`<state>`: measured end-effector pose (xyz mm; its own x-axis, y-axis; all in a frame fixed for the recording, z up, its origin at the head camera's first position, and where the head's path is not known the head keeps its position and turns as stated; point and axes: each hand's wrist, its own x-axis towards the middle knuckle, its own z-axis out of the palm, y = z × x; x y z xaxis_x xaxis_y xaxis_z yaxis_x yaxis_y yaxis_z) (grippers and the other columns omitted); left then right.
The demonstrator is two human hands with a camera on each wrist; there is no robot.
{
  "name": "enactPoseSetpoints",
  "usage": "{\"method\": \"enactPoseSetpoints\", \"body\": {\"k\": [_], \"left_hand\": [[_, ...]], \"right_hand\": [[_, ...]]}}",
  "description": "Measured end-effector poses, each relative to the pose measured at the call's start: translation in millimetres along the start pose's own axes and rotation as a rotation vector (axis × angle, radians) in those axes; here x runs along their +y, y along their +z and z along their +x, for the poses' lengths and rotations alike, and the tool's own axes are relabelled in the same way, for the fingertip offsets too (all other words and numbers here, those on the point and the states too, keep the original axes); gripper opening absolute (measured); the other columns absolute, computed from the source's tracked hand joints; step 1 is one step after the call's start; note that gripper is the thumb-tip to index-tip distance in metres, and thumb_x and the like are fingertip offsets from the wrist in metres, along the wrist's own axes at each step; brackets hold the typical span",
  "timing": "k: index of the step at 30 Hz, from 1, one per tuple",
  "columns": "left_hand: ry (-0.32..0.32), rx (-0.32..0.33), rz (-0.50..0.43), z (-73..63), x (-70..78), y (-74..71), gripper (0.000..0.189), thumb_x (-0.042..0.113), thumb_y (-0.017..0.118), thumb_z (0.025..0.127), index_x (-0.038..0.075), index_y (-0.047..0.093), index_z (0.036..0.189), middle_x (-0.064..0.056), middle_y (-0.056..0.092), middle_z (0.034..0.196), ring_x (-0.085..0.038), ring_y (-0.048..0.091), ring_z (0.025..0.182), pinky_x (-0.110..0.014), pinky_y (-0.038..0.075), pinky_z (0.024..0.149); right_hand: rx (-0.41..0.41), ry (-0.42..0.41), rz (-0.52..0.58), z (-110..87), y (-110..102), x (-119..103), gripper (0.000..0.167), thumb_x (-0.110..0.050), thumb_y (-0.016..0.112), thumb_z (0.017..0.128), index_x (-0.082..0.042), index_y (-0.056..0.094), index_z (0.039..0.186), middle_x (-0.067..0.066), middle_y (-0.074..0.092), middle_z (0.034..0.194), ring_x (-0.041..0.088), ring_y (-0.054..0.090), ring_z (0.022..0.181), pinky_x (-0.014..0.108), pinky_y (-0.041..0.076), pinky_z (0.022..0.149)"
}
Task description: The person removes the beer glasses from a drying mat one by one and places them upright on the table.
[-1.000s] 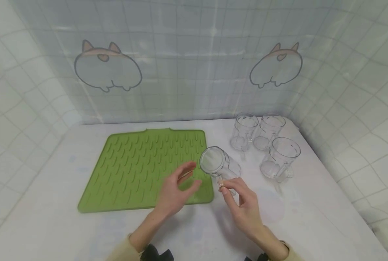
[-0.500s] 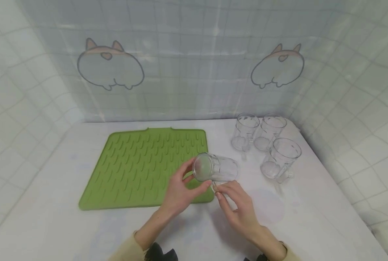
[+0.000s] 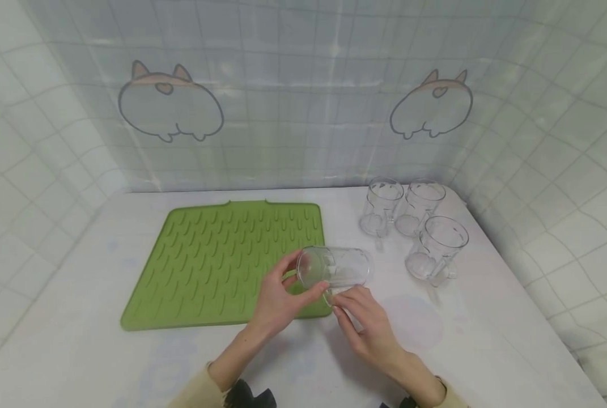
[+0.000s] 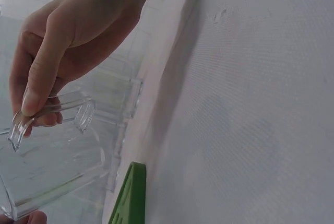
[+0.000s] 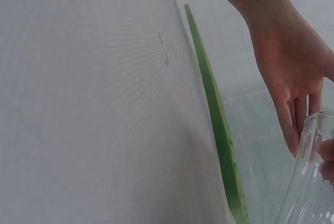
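Observation:
A clear glass mug (image 3: pixel 341 266) lies sideways in the air over the right edge of the green mat (image 3: pixel 221 255). My left hand (image 3: pixel 280 292) holds its left end, thumb below and fingers behind. With thumb and fingers my right hand (image 3: pixel 364 320) pinches the handle, which points down toward me. The left wrist view shows the right hand (image 4: pixel 78 41) with its thumb on the handle (image 4: pixel 52 109) of the mug. In the right wrist view, the left hand (image 5: pixel 289 57) reaches to the mug (image 5: pixel 308 182), and part of the right hand's fingers shows at the edge.
Three more glass mugs stand upright at the back right: one mug (image 3: pixel 382 207), a second mug (image 3: pixel 420 207) beside it, and a third mug (image 3: pixel 438 247) nearer. The mat lies on a white table (image 3: pixel 487 340). Tiled-pattern sheeting (image 3: pixel 303 113) with cartoon drawings encloses the back and sides.
My left hand has moved right and taken hold of the mug's left end. The mug has turned to lie more level and shifted slightly left. My right hand keeps pinching the handle.

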<state>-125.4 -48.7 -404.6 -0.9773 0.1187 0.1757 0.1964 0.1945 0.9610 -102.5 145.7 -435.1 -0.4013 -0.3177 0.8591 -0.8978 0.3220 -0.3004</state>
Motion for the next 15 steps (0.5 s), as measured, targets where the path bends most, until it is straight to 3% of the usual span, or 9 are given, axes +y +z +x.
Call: {"method": "enactPoseSetpoints", "body": {"k": [6,15], "left_hand": [[-0.021,0.018,0.058,0.3,-2.0,-0.6,0.077,0.034,0.085,0.079,0.007,0.051,0.142,-0.01,0.061,0.132,-0.026,0.056,0.125,-0.039,0.053,0.106],[-0.053,0.029,0.054,1.6,-6.3,-1.7,0.079,0.034,0.085,0.079,0.002,0.051,0.142,-0.015,0.061,0.132,-0.029,0.058,0.124,-0.036,0.054,0.104]], "right_hand": [[-0.063,-0.057,-0.061,-3.4,1.7,2.2,0.019,-0.007,0.055,0.101,0.004,0.07,0.104,0.007,0.068,0.096,0.019,0.059,0.088,0.027,0.048,0.08],[-0.078,-0.006,-0.072,-8.2,4.0,1.0,0.017,-0.008,0.057,0.1,0.001,0.07,0.106,0.006,0.069,0.099,0.018,0.059,0.091,0.025,0.05,0.082]]}}
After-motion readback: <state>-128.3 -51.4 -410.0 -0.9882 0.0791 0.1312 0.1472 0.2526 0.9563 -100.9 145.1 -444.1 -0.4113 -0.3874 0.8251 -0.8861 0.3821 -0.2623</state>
